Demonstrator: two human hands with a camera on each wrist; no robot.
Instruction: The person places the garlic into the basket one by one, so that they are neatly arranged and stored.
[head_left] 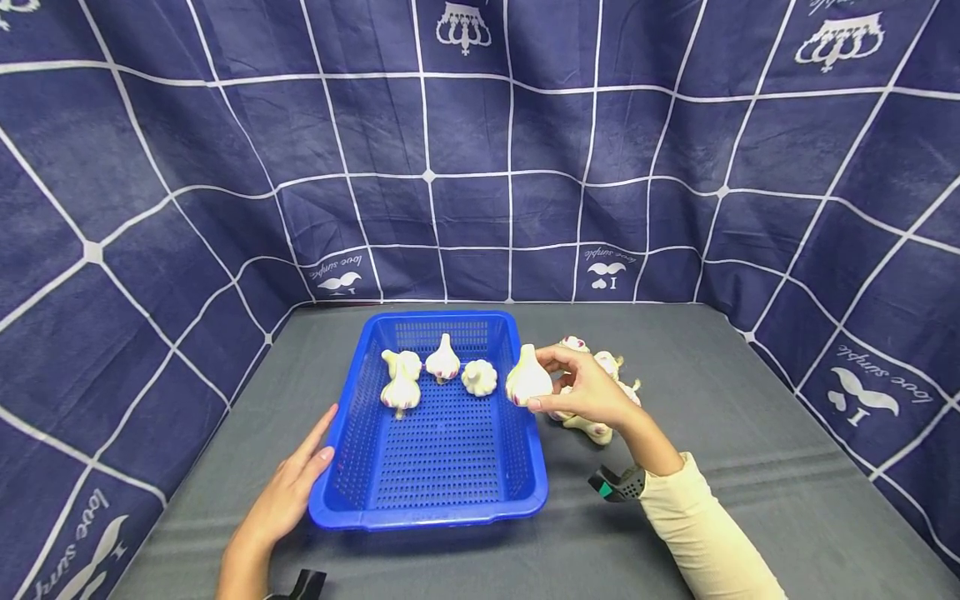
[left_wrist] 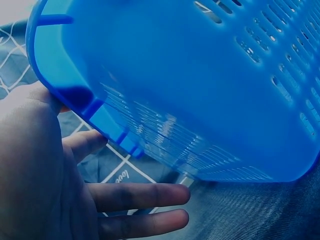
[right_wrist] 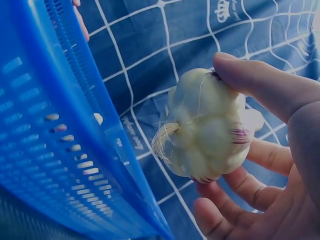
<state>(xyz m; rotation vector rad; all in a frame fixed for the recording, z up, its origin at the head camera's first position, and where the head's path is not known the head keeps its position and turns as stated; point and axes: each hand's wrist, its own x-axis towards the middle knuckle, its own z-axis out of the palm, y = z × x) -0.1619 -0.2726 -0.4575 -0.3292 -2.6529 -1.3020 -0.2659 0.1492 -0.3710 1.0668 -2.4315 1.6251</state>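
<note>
My right hand (head_left: 588, 387) pinches a white garlic bulb (head_left: 528, 379) between thumb and fingers, above the right rim of the blue plastic basket (head_left: 435, 518). In the right wrist view, purple streaks and a tuft of roots show on the held garlic bulb (right_wrist: 210, 127). Inside the basket, toward its back, lie several more garlic bulbs (head_left: 401, 393). At the basket's left side, my left hand (head_left: 288, 492) touches the rim with straight fingers. The left wrist view shows its thumb at the basket's rim (left_wrist: 65, 95), with two fingers (left_wrist: 145, 196) extended free of it.
To the right of the basket, partly behind my right hand, several garlic bulbs (head_left: 592, 429) lie in a pile on the grey tabletop (head_left: 750, 467). A dark blue cloth with white grid lines (head_left: 472, 208) hangs behind and along both sides.
</note>
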